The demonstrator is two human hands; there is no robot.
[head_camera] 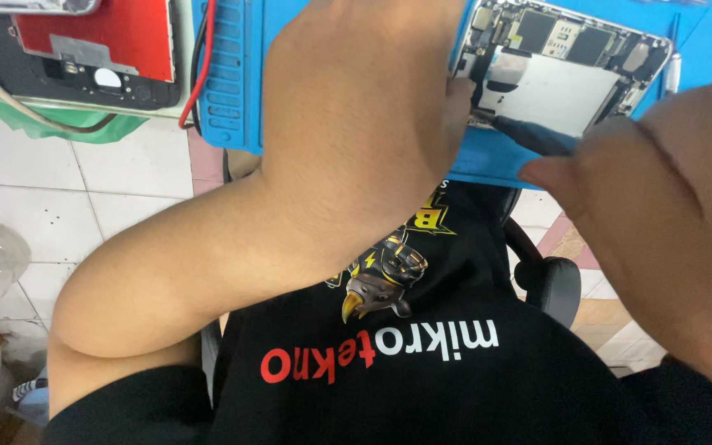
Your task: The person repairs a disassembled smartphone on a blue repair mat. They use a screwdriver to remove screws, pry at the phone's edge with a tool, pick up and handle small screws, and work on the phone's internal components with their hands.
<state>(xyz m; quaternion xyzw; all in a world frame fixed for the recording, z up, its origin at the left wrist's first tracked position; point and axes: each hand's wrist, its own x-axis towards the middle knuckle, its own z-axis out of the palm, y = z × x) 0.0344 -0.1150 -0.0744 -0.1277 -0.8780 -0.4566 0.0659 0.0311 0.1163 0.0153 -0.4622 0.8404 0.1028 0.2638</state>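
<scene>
- Opened phone (566, 70) on blue mat (241, 82), top right; long axis 10-to-4 o'clock.
- Left hand (364, 107) presses its left end; finger curl hidden.
- Right hand (661, 198) pinches dark tool (533, 136), tip pointing 10 o'clock into the phone.

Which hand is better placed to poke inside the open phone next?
Probably the right hand: it holds the dark tool, whose tip already rests on the open phone. The left hand only steadies the phone's edge.
</scene>
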